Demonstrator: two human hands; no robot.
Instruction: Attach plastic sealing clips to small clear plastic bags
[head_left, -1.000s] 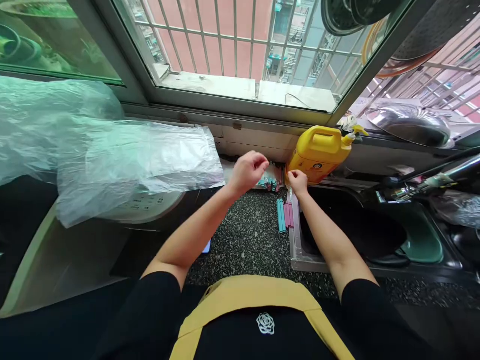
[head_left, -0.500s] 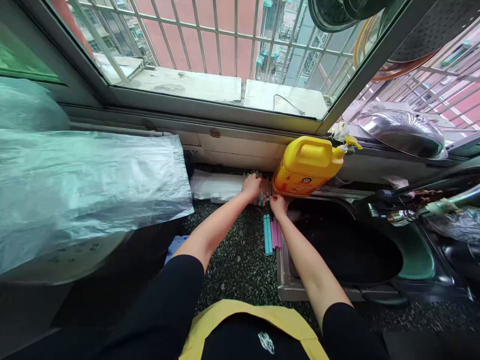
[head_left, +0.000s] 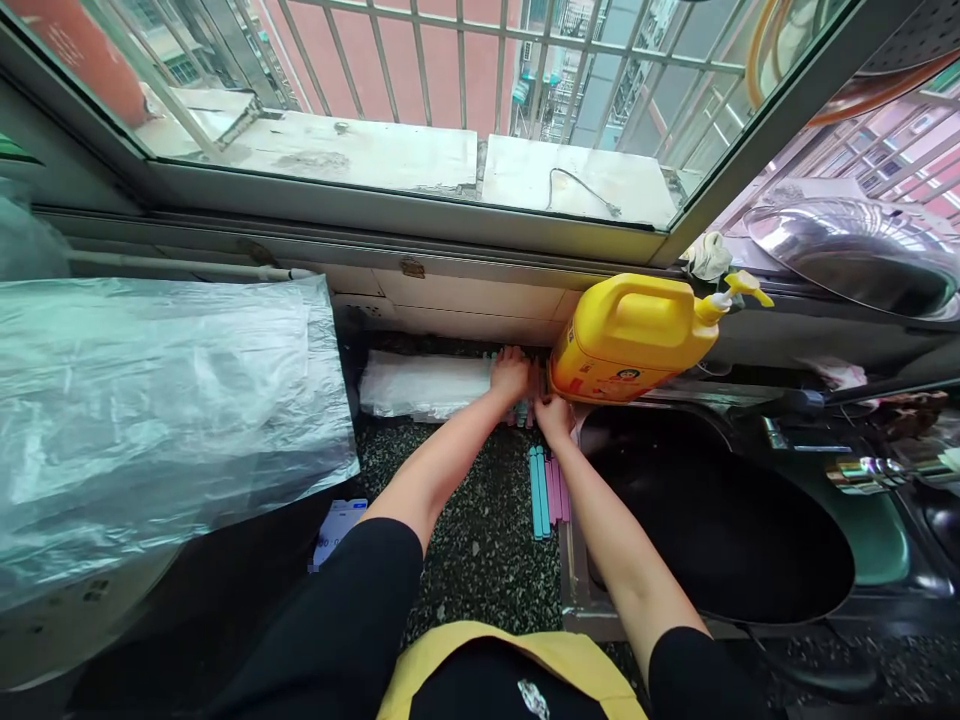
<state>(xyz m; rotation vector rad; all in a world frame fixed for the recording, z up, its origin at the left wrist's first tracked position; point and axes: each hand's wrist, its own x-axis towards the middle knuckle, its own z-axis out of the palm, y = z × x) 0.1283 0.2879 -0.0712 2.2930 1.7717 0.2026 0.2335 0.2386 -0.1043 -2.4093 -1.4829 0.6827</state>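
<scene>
Both hands have dropped from mid-air to the counter beside the yellow jug. The left hand and right hand press on small clips there; finger grip unclear. More clips lie nearer.

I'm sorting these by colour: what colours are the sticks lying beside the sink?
Teal and pink: the sticks lie side by side on the counter, clearest in the head view.

We wear a black short-sleeved top, its sleeves ending above the elbows, so our forearms are bare down to the left hand and right hand. Over the chest lies a yellow apron bib with a small white rose emblem on black.
</scene>
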